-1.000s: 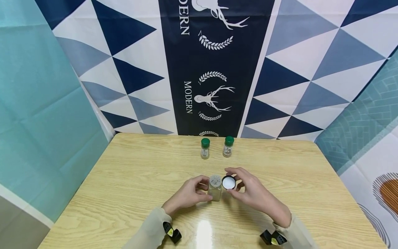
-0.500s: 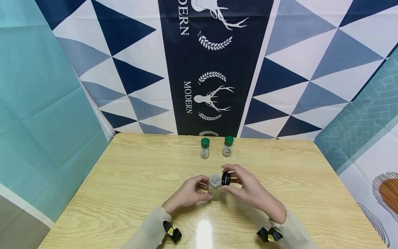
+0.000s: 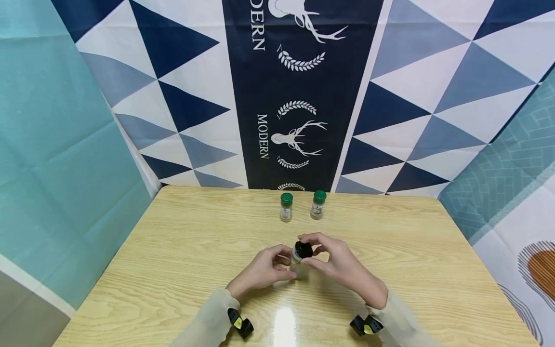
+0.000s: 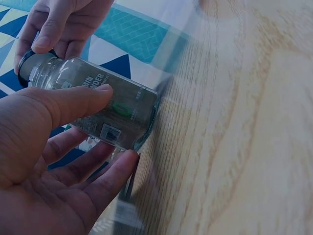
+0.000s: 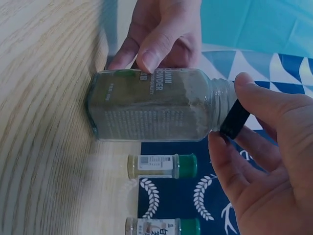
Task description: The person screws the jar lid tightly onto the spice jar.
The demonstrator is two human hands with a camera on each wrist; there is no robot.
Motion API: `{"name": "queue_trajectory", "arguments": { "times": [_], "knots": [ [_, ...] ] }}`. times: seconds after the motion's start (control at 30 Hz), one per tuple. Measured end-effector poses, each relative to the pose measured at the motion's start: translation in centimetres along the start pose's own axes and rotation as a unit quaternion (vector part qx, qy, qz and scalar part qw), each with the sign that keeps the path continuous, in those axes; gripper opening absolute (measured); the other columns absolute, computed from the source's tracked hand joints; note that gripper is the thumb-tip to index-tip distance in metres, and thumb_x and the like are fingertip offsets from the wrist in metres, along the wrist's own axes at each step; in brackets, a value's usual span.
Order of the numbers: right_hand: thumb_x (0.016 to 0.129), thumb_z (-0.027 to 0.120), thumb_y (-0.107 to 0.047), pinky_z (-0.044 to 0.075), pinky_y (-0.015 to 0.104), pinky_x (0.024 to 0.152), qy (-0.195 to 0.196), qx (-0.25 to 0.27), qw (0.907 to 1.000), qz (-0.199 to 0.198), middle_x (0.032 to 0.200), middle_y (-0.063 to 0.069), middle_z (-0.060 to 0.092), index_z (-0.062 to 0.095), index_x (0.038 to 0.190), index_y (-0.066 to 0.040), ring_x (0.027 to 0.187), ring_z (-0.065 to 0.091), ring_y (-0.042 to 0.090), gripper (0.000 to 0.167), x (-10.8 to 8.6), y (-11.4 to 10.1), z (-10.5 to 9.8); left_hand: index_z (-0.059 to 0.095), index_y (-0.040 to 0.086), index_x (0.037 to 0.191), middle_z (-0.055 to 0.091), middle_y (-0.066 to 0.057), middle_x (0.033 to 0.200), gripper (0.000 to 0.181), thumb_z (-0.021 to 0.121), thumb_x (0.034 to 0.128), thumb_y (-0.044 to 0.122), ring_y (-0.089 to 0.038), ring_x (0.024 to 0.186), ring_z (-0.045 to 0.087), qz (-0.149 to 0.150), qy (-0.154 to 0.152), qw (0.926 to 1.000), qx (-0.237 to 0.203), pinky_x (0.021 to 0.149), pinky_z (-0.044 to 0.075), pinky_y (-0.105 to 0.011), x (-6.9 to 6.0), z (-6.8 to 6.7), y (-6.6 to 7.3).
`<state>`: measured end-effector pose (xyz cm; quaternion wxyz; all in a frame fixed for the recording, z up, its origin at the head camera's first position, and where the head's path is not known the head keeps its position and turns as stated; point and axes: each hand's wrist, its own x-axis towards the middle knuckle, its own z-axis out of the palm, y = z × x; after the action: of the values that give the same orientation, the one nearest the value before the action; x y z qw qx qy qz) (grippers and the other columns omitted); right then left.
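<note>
A clear glass spice jar (image 5: 151,107), filled with brownish powder and printed with partly readable "powder" lettering, stands upright on the wooden table. My left hand (image 3: 265,267) holds its body, thumb on one side and fingers on the other, as the left wrist view also shows around the jar (image 4: 129,98). Between thumb and fingers, my right hand (image 3: 336,258) pinches a black lid (image 3: 303,249). This lid (image 5: 236,119) sits tilted at the jar's threaded mouth in the right wrist view, one edge close to the rim. In the head view, lid and right fingers hide most of the jar's top.
Two smaller spice bottles with green caps, a left bottle (image 3: 285,212) and a right bottle (image 3: 317,209), stand near the back of the wooden table (image 3: 182,250). Behind the table hangs a patterned cloth (image 3: 295,96). A teal cloth (image 3: 65,159) borders the left side.
My right hand has turned the lid from facing up with its white inside showing to facing down, and moved it left over the jar's mouth. The left hand and jar have stayed put.
</note>
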<state>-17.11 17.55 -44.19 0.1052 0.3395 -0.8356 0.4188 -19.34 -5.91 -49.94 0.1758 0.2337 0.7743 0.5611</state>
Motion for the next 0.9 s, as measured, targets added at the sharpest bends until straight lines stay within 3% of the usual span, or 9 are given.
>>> {"name": "queue_trajectory", "arguments": {
  "times": [0.33, 0.63, 0.9],
  "knots": [
    [0.084, 0.083, -0.005, 0.062, 0.031, 0.073, 0.008, -0.037, 0.9965, -0.074, 0.127, 0.017, 0.071, 0.075, 0.111, -0.007, 0.103, 0.071, 0.023, 0.029, 0.0, 0.54, 0.77, 0.064, 0.015, 0.132, 0.065, -0.003, 0.126, 0.045, 0.081, 0.0905, 0.017, -0.021, 0.117, 0.065, -0.008, -0.005, 1.0, -0.001, 0.092, 0.059, -0.022, -0.08, -0.07, -0.03],
    [0.087, 0.08, -0.005, 0.062, 0.037, 0.089, -0.009, -0.047, 0.997, -0.06, 0.132, 0.014, 0.069, 0.074, 0.115, -0.009, 0.114, 0.069, 0.027, 0.029, -0.19, 0.42, 0.68, 0.064, 0.012, 0.131, 0.065, -0.008, 0.127, 0.045, 0.081, 0.0903, 0.016, -0.024, 0.119, 0.065, -0.003, -0.005, 1.0, 0.002, 0.092, 0.059, -0.023, -0.05, -0.12, 0.05],
    [0.088, 0.079, -0.004, 0.062, 0.036, 0.093, -0.023, -0.042, 0.9974, -0.055, 0.134, 0.016, 0.068, 0.074, 0.117, -0.009, 0.114, 0.071, 0.026, 0.03, -0.09, 0.31, 0.61, 0.064, 0.013, 0.131, 0.066, -0.007, 0.127, 0.045, 0.081, 0.0903, 0.015, -0.024, 0.119, 0.065, -0.004, -0.005, 1.0, -0.003, 0.093, 0.059, -0.024, -0.15, -0.11, 0.22]
  ]
}}
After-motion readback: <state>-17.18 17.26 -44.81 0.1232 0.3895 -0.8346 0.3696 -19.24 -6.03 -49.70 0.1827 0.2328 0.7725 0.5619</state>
